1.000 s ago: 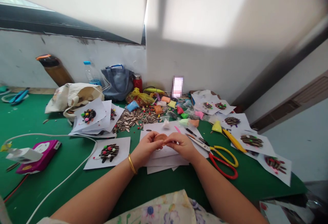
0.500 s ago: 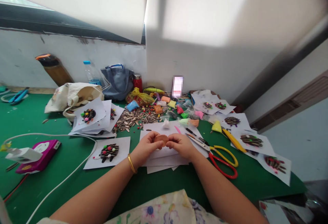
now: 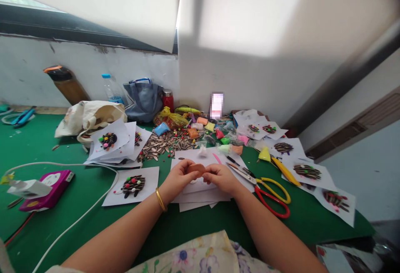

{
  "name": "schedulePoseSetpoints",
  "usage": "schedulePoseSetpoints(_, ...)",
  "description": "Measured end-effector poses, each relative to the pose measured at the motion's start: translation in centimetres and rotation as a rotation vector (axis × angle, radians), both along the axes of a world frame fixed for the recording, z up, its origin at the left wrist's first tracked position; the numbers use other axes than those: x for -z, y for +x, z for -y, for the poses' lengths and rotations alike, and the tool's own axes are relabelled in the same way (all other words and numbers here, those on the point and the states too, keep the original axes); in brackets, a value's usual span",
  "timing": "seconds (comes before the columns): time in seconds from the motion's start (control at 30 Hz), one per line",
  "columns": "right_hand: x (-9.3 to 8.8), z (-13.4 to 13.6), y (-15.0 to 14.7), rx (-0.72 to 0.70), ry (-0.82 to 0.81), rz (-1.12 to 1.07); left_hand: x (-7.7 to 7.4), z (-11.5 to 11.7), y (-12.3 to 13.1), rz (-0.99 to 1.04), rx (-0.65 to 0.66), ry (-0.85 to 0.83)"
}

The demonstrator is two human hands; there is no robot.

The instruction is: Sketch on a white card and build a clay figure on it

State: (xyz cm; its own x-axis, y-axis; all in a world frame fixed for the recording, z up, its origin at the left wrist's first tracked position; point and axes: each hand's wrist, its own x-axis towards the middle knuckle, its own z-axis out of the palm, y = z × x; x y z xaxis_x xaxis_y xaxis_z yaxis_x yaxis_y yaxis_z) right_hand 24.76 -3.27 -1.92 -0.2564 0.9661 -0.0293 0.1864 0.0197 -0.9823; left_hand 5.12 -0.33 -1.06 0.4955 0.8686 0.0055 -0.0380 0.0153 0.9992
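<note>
Between my two hands is a flattened piece of orange-brown modelling clay. My left hand, with a gold bangle at the wrist, pinches its left side. The fingers of my right hand press on its right edge. Both hands are held over stacked white paper sheets; some marks on the top sheet are partly hidden by the fingers. A pink strip and a lump of white clay lie just beyond. Right of my right hand are scissors with red and yellow handles, beside a black pen.
Sunflower seeds are heaped behind the paper, near bagged coloured clay. Seed-decorated sheets lie left and right. A white cable loops from a purple power strip. A phone stands at the back.
The clay piece has tilted slightly between my fingers and looks flatter from this angle. Both hands stay in nearly the same place.
</note>
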Motion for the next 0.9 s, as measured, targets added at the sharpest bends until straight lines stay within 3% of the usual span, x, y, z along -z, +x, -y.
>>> schedulePoseSetpoints(0.43,0.57,-0.16,0.27,0.037,0.031,-0.033,-0.01,0.03,-0.03,-0.004,-0.026,0.000)
schedulePoseSetpoints(0.6,0.39,-0.09,-0.19,-0.053,0.038,-0.089,-0.46,0.19,0.02,-0.062,0.009,0.055)
schedulePoseSetpoints(0.9,-0.12,-0.26,-0.21,0.147,0.052,-0.108,0.28,-0.20,0.08,0.061,0.018,-0.001)
